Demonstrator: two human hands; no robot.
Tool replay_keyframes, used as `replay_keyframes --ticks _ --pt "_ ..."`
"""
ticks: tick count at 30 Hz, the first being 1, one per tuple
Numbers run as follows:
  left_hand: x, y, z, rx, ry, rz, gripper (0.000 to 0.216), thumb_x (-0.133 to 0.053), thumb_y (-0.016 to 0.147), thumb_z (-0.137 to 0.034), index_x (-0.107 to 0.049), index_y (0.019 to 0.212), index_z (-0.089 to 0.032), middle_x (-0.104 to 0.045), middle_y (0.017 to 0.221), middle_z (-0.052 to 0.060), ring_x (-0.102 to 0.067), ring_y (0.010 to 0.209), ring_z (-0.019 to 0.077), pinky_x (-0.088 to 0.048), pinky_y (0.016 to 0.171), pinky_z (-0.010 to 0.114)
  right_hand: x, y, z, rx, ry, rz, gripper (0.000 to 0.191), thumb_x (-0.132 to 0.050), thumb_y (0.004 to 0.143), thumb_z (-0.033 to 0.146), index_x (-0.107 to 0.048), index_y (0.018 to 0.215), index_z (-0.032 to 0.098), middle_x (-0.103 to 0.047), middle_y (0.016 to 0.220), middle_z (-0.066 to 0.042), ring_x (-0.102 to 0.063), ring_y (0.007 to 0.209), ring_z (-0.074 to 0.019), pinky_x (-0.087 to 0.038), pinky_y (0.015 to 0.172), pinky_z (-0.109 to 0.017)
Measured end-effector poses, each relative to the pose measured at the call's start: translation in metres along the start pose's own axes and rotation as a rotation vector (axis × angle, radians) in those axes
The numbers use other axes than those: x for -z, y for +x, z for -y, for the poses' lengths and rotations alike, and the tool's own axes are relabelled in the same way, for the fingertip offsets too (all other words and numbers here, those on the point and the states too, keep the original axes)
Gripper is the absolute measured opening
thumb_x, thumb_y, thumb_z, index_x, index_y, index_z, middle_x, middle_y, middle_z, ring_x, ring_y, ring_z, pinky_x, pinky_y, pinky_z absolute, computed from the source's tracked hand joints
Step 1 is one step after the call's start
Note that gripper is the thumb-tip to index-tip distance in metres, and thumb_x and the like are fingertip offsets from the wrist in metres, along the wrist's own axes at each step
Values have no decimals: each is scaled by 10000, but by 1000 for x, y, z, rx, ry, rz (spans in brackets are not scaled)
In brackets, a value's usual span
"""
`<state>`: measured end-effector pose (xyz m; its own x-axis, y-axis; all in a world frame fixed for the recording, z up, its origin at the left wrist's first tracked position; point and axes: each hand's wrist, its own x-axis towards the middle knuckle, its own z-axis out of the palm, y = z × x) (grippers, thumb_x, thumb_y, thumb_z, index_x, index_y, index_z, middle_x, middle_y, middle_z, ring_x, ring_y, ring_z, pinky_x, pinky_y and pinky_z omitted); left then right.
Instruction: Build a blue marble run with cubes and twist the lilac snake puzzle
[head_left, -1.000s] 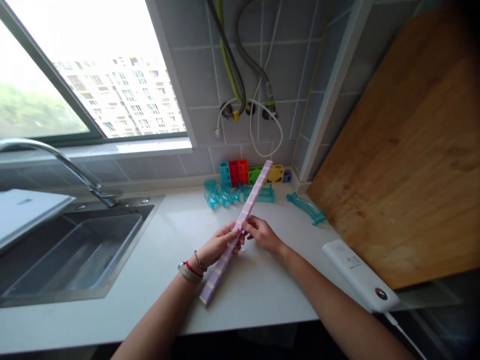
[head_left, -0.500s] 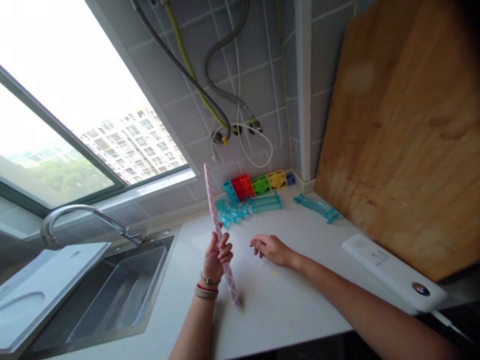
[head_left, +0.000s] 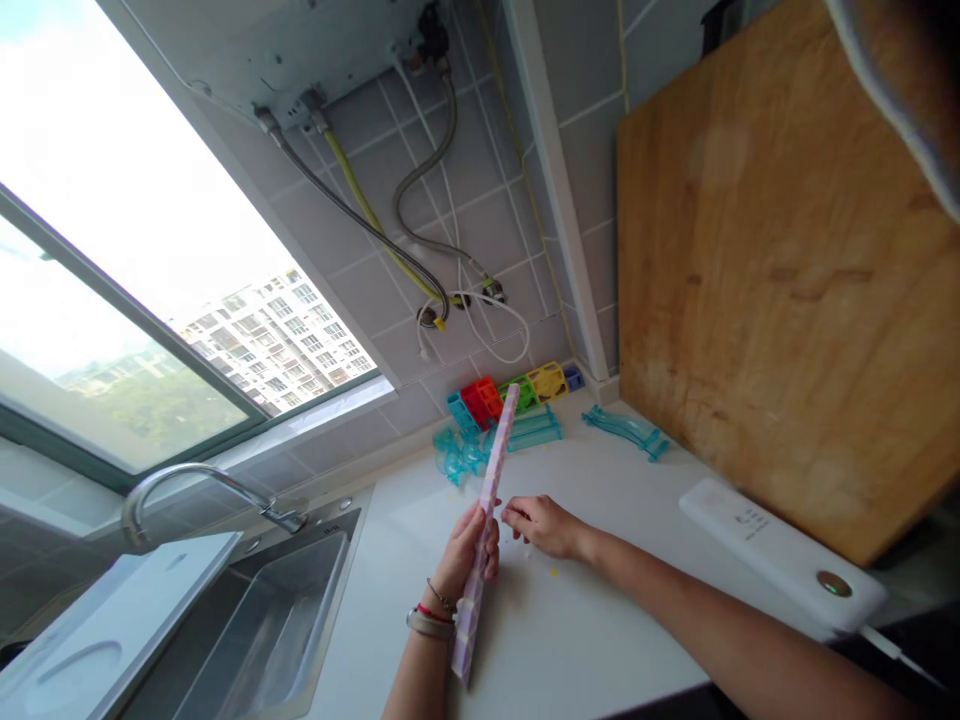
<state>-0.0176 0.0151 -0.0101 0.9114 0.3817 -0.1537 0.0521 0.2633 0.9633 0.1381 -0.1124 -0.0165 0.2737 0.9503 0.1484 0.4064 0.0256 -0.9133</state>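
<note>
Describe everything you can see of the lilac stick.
The lilac stick is long, straight and slender, with flat-looking sides and paler markings repeating along it; its material is unclear. The left hand grips it near the middle. It slants above the white countertop, its far end overlapping the green block in this view. The right hand is close by, apparently not touching it.

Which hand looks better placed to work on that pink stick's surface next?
Probably the right hand: it is just beside the pink stick, holding nothing that I can see. The left hand is wrapped around the stick.
</note>
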Motion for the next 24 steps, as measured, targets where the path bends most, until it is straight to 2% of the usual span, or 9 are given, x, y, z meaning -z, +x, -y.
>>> replay_keyframes --ticks 4,6,9,12,15,17,19,21,24 --pt "-13 -7 2 0 161 -83 553 -714 848 -545 -528 1222 -183 -494 558 -99 -511 333 101 -425 344 198 0 -3 7 -6 -134 19 355 -485 995 425 -733 950 175 -754 843 -52 -668 755 -173 -447 670 -241" --pt "-9 -21 -1 -27 264 -199 583 -749 812 -537 -524 1216 -183 -503 557 -102 -515 361 104 -433 377 205 -2 -4 8 -14 -177 31 328 -515 978 420 -742 1012 185 -765 882 -56 -677 790 -182 -445 697 -244" --pt "12 -53 -7 -56 563 -440 531 -692 826 -582 -576 1147 -175 -655 672 -6 -587 435 145 -453 438 249 -4 -6 8 -16 -188 46 293 -568 941 412 -756 1023 203 -775 901 -58 -685 804 -195 -436 712 -256" --pt "43 -93 -12 -60 938 -636 408 -616 847 -560 -659 999 -184 -755 868 98 -718 715 254 -556 670 345 -5 -6 6 -18 -193 49 289 -578 927 412 -762 1021 210 -780 932 -66 -691 823 -208 -430 708 -264" --pt "73 -128 -8 63 1224 -773 416 -494 884 -559 -692 1078 -249 -779 1057 95 -720 1039 343 -548 885 415 -6 -5 6 -21 -205 54 295 -578 924 412 -764 1026 207 -782 946 -78 -698 854 -223 -436 726 -273" --pt "89 -146 0 173 1344 -804 430 -441 892 -519 -691 1133 -265 -751 1198 90 -666 1191 343 -513 1002 432 -6 -4 6 -22 -217 62 293 -580 921 410 -766 1029 210 -784 950 -83 -703 867 -231 -441 738 -279" --pt "99 -158 8 238 1408 -816 499 -436 889 -478 -678 1212 -186 -630 1413 140 -549 1357 324 -425 1136 411 -6 -5 6 -23 -229 72 287 -583 918 404 -766 1035 216 -786 960 -84 -706 882 -239 -445 746 -285" --pt "105 -165 16 289 1436 -829 550 -438 896 -460 -656 1273 -124 -502 1536 166 -443 1447 310 -357 1197 386 -7 -5 6 -23 -241 85 287 -582 918 401 -763 1046 220 -786 979 -86 -709 899 -244 -449 756 -289" --pt "108 -167 22 350 1460 -843 572 -454 915 -440 -618 1344 -100 -410 1597 171 -323 1509 323 -308 1228 396 -7 -5 6 -23 -256 102 297 -578 921 411 -763 1056 222 -785 994 -88 -712 916 -250 -454 768 -295"
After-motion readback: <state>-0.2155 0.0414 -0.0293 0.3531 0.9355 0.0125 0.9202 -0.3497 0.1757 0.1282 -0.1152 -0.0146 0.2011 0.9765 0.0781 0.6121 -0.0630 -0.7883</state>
